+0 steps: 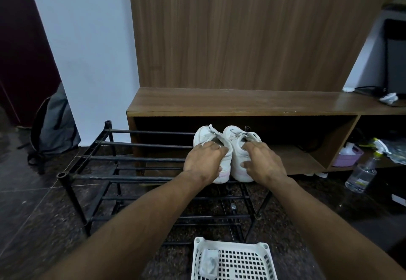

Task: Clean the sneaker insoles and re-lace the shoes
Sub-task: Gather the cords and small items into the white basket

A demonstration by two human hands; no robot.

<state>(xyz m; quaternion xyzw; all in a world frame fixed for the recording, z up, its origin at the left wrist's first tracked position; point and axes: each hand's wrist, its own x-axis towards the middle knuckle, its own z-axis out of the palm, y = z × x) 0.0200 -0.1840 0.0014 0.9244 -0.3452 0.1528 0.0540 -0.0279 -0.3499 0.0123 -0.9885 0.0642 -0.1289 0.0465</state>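
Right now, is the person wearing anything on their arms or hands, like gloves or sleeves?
No. The left hand and the right hand are both bare, without gloves, and no rings or watch show. Both forearms are bare too, with no sleeves as far up as the picture reaches.

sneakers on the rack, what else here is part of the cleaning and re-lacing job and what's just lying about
Part of the job:
left sneaker, gripped by the left hand
right sneaker, gripped by the right hand
white basket with a crumpled cloth, probably
spray bottle, probably

Just lying about:
black shoe rack
grey backpack
purple tub
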